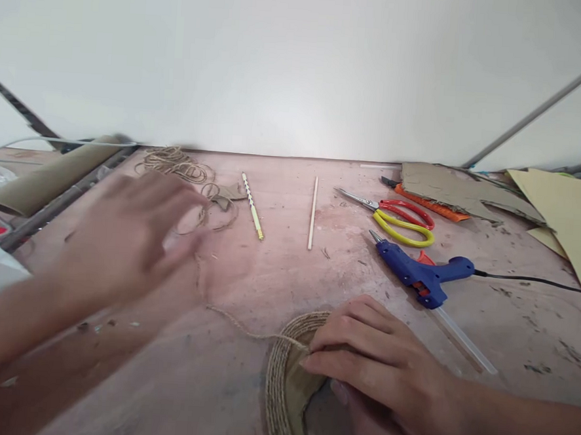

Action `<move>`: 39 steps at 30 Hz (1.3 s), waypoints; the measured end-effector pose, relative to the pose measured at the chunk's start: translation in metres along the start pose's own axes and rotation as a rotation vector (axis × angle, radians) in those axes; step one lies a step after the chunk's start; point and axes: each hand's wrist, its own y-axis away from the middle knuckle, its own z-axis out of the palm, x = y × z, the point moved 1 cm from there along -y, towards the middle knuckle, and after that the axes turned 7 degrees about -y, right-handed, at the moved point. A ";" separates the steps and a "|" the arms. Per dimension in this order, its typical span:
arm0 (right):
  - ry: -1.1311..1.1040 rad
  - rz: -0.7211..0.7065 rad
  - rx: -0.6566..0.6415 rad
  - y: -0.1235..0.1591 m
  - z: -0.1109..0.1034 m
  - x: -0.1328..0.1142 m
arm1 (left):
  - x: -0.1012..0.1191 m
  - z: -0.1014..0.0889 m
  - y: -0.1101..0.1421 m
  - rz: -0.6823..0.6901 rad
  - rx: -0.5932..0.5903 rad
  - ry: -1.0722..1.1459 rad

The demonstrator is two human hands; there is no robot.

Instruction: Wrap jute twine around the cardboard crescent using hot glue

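Note:
My right hand lies on a curved cardboard piece wrapped in jute twine near the front edge, fingertips pressing the twine's end against it. A loose strand of twine runs from there up and left toward a tangle of twine at the back. My left hand hovers over the table left of centre, blurred by motion, fingers stretched toward that strand and the tangle. I cannot see anything in it.
A blue glue gun with its cord lies right of centre, red and yellow scissors behind it. Two thin sticks lie mid-table. Cardboard scraps sit back right, a cardboard tube back left.

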 end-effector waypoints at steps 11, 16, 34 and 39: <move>0.154 -0.069 0.023 0.006 -0.008 -0.004 | 0.119 0.018 0.043 0.508 -0.041 0.725; 0.628 0.258 0.065 0.020 -0.089 0.036 | 0.114 0.022 0.040 0.631 -0.192 0.898; 0.434 0.321 0.029 0.065 -0.095 0.050 | 0.104 0.026 0.033 0.617 -0.060 0.704; 0.159 0.265 0.217 0.034 -0.053 0.022 | 0.100 0.013 0.025 0.639 -0.150 0.945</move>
